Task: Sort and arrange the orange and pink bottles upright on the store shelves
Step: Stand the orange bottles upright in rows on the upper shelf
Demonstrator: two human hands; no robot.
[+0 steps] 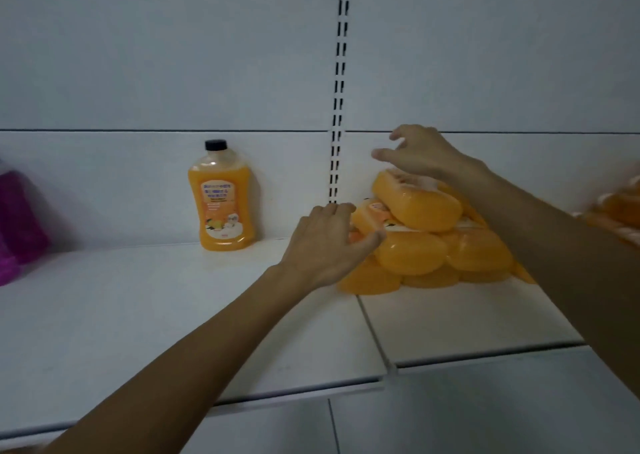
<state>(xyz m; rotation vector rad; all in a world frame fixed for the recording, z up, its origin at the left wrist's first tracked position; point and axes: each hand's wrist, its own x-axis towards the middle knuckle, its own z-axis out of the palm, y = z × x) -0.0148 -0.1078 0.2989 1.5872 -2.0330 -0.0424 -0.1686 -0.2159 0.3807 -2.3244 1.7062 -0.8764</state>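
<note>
Head view: white shelf (138, 315), wide open room on the left, front lip low in frame, back panel (121, 183) close behind.
Upright bottle (223, 197): orange, black cap up, standing against the back panel, left of the slotted post (337, 107).
Pile (450, 256): orange bottles on their sides right of the post, bases toward the shelf front, long axes running back.
Top bottle (420, 204): slants back-left to front-right.
Left hand (325, 246): fingers curled at the pile's left flank, thumb on a bottle; a firm grip can't be told.
Right hand (420, 154): over the top bottle, fingers spread, holding nothing.
Pink bottles (17, 218): blurred, far left edge.
</note>
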